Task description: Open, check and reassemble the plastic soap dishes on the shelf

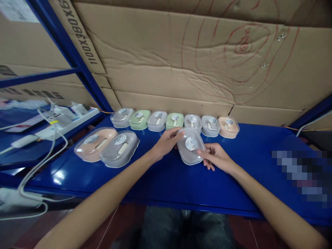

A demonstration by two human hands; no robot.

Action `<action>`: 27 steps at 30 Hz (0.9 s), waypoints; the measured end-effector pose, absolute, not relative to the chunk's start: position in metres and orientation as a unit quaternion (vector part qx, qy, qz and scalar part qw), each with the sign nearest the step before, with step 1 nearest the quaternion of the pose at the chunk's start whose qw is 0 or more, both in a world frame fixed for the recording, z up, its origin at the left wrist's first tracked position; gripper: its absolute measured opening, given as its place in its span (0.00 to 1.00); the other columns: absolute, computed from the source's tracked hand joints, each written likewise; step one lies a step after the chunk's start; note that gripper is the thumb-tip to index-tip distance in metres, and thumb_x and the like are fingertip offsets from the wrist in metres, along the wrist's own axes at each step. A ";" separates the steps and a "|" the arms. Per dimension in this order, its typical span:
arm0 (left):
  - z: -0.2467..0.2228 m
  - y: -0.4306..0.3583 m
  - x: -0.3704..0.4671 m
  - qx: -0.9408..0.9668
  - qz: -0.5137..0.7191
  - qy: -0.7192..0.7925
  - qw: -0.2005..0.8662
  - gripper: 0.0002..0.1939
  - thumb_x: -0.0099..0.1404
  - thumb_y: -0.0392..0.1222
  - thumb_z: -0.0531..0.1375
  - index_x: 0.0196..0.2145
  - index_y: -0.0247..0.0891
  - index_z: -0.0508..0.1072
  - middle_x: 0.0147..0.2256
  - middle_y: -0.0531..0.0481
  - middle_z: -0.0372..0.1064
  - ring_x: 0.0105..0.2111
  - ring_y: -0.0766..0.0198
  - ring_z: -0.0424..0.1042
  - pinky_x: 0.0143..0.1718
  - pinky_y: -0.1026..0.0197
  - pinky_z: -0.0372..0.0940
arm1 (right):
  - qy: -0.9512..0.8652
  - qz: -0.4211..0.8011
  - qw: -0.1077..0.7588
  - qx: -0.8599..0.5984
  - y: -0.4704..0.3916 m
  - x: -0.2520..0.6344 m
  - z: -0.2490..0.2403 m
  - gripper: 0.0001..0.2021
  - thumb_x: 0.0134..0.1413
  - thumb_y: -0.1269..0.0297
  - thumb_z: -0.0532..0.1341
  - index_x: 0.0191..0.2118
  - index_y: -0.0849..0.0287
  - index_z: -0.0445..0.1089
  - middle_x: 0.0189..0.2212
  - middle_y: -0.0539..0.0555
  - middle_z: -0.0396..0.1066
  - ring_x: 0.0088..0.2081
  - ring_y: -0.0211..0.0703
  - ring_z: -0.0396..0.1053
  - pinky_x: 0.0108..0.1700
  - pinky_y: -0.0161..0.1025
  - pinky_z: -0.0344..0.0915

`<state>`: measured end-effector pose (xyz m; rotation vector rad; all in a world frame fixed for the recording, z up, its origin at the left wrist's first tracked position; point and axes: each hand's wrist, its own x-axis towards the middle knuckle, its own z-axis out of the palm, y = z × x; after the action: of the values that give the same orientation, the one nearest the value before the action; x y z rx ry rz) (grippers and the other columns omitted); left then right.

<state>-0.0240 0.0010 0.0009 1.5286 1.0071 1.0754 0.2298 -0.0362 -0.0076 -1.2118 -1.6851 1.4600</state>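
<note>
Between my two hands is a grey lidded box (190,148) with a round label, held tilted above the blue table. My left hand (168,141) grips its upper left edge, thumb on top. At the lower right edge, my right hand (215,156) has its thumb on the lid and its fingers partly under the side. Behind it stands a row of several similar boxes, among them a green one (175,121) and a peach one (228,127). To the left sit a larger peach box (94,144) and a larger grey box (119,148).
Cardboard (160,52) walls the back of the blue table (160,186). On the left, a blue rack holds a white power strip (70,122) and cables (33,166) that hang by the table's edge. A pixelated patch covers the right side.
</note>
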 end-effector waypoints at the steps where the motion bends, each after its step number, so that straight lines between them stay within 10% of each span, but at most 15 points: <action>1: -0.001 0.002 -0.025 0.642 0.437 0.418 0.472 0.24 0.73 0.62 0.64 0.53 0.40 0.83 0.39 0.47 0.78 0.34 0.59 0.71 0.33 0.59 0.65 | -0.638 0.540 0.294 -0.464 -0.037 0.230 -0.007 0.27 0.55 0.36 0.75 0.31 0.56 0.72 0.18 0.50 0.74 0.15 0.38 0.68 0.14 0.32 0.61; 7: -0.004 0.001 -0.027 0.734 0.408 0.440 0.316 0.20 0.80 0.56 0.56 0.51 0.40 0.81 0.46 0.45 0.81 0.47 0.51 0.77 0.53 0.50 0.68 | -0.711 0.404 0.288 -0.498 -0.043 0.223 -0.005 0.30 0.58 0.34 0.72 0.23 0.54 0.66 0.17 0.49 0.69 0.17 0.38 0.65 0.20 0.36 0.58; 13: -0.005 0.003 -0.027 0.760 0.388 0.453 0.259 0.17 0.79 0.51 0.55 0.40 0.40 0.79 0.41 0.44 0.81 0.43 0.50 0.77 0.53 0.48 0.67 | -0.782 0.306 0.266 -0.473 -0.044 0.220 -0.008 0.34 0.65 0.34 0.66 0.19 0.54 0.60 0.17 0.46 0.59 0.22 0.36 0.55 0.27 0.39 0.50; 27: 0.019 -0.027 -0.020 0.853 0.343 0.380 0.101 0.22 0.77 0.54 0.60 0.60 0.40 0.77 0.60 0.34 0.74 0.65 0.38 0.67 0.70 0.34 0.58 | -0.651 0.485 0.313 -0.493 -0.033 0.230 -0.014 0.40 0.66 0.22 0.52 0.24 0.56 0.71 0.14 0.51 0.68 0.12 0.38 0.64 0.13 0.34 0.55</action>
<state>-0.0202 -0.0274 0.0193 2.5206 1.1221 1.0126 0.2303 -0.0334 -0.0145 -1.3003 -1.7162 1.2782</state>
